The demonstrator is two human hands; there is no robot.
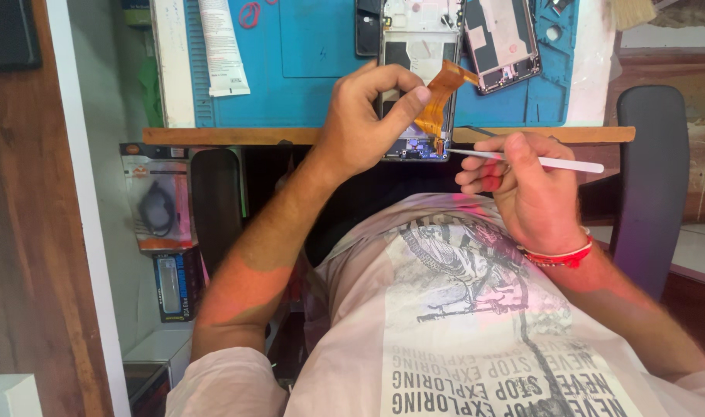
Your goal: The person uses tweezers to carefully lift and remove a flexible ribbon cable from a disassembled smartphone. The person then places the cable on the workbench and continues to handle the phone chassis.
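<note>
My left hand (368,116) grips an opened phone frame (418,58) that lies on a blue work mat (306,69), with the thumb and fingers pinching an orange flex ribbon cable (442,93) bent up from it. My right hand (526,189) holds a thin white tool (537,161) like a pen, its metal tip touching the lower end of the cable at the phone's bottom edge. A second opened phone body (503,38) rests on the mat just to the right.
A white tube (223,46) lies on the mat's left side. The wooden desk edge (229,136) runs across the view. Black chair armrests (653,170) flank my body. Packaged items (158,201) hang or stand at the lower left.
</note>
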